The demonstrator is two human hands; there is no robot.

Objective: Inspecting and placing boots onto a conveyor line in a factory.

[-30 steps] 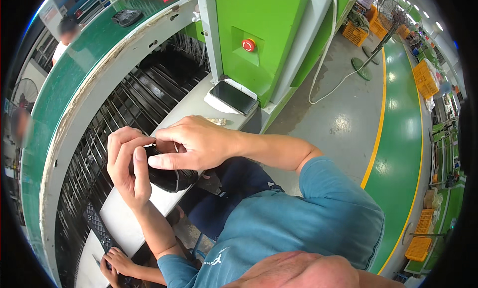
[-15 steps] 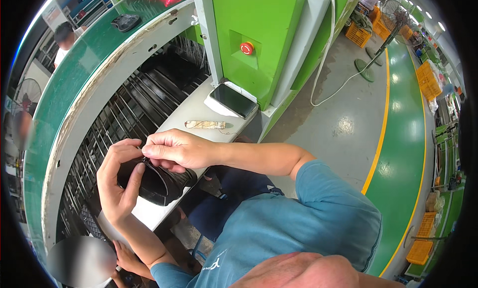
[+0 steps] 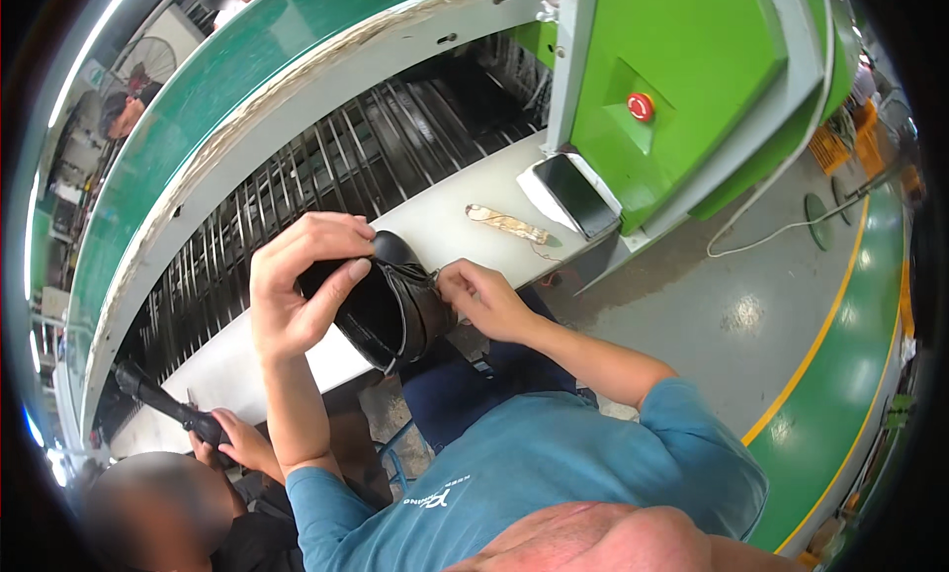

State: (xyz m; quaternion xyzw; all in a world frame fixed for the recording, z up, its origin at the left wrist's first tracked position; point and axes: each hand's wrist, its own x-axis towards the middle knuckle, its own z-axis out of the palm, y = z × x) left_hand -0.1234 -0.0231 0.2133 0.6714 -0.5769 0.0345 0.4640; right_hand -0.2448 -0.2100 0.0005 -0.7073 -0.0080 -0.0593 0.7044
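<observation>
A black boot (image 3: 431, 313) rests at the edge of the white ledge in front of me, its dark opening facing my left side. My left hand (image 3: 306, 270) grips its upper, with the thumb and fingers closed near the rounded black toe or tongue part. On the boot's other side my right hand (image 3: 482, 297) pinches with thumb and forefinger at thin dark strands that look like a shoelace (image 3: 407, 271). The fingertips partly hide the strands.
On the white ledge (image 3: 425, 211) lie a tan thread-wound stick (image 3: 509, 222) and a phone (image 3: 576, 194). A green machine with a red stop button (image 3: 641, 106) stands beyond. Metal conveyor rods (image 3: 356, 167) run behind. At lower left a co-worker's hands hold a black boot (image 3: 173, 404).
My right hand has moved away from my left, to the boot's right side. The boot has turned, showing more of its side and laces. The whole view has shifted.
</observation>
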